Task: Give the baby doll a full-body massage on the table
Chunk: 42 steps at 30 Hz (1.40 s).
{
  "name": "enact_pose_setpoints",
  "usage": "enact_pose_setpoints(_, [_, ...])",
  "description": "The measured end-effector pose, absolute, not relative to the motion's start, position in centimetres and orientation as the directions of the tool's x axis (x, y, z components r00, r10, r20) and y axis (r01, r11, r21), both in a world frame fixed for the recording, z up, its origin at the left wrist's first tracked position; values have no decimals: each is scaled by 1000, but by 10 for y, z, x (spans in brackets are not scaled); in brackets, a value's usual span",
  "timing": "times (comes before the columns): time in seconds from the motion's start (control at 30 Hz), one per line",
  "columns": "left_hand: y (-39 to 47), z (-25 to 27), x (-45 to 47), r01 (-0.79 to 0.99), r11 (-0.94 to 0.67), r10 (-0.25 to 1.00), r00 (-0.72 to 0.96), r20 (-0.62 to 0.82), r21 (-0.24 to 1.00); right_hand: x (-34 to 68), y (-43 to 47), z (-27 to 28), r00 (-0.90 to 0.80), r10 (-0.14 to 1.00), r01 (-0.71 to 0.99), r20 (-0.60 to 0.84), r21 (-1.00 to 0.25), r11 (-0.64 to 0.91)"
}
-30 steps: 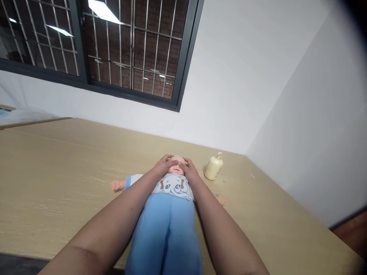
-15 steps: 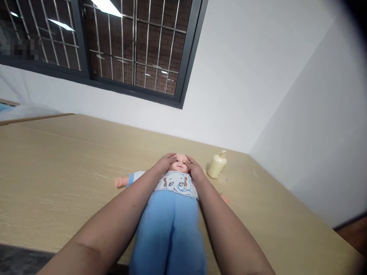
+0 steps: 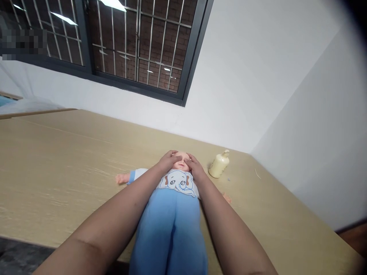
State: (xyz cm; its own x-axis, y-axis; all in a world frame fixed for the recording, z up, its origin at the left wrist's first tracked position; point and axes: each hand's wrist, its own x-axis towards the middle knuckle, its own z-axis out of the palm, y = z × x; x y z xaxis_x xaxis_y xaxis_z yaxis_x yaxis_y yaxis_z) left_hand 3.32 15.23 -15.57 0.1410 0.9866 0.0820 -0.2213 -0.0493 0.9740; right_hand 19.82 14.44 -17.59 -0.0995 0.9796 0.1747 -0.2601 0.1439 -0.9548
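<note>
A baby doll (image 3: 175, 214) in a white top with an elephant face and blue trousers lies on its back, its legs toward me. My left hand (image 3: 168, 161) cups one side of the doll's head (image 3: 181, 155), with the thumb across an eye. On the other side my right hand (image 3: 195, 166) curves round the cheek and temple, its thumb also laid over an eye. Both hands touch the head, and the doll's mouth shows between them. One doll arm sticks out to the left; only the hand of the other shows, past my right forearm.
A cream pump bottle (image 3: 219, 166) stands on the wooden table (image 3: 71, 164), right of the doll's head. A thin pale strip (image 3: 258, 173) lies farther right. Behind the table are a white wall (image 3: 243, 76) and a barred window (image 3: 137, 46).
My thumbs have moved inward over the doll's eyes, which showed before. The doll's body has stayed in place, and the view has shifted slightly.
</note>
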Motion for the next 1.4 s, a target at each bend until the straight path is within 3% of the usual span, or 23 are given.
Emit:
enact_pose_setpoints(0.47, [165, -164, 35, -39, -84, 996, 32, 85, 996, 194, 155, -177, 14, 984, -60, 180, -982, 181])
enact_pose_setpoints(0.77, [162, -165, 35, -220, -40, 989, 133, 70, 975, 193, 146, -174, -46, 999, -395, 11, -919, -8])
enact_pose_setpoints(1.0, [164, -165, 33, -341, 14, 981, 187, 53, 940, 198, 141, -170, -112, 993, -451, -45, -888, -91])
enact_pose_setpoints(1.23, [153, -158, 32, -307, -16, 981, 180, 75, 951, 195, 139, -169, -53, 990, -284, 129, -953, 109])
enact_pose_setpoints(1.4, [150, -155, 34, -242, -62, 986, 138, 97, 968, 194, 143, -169, 39, 987, -98, 158, -982, 161])
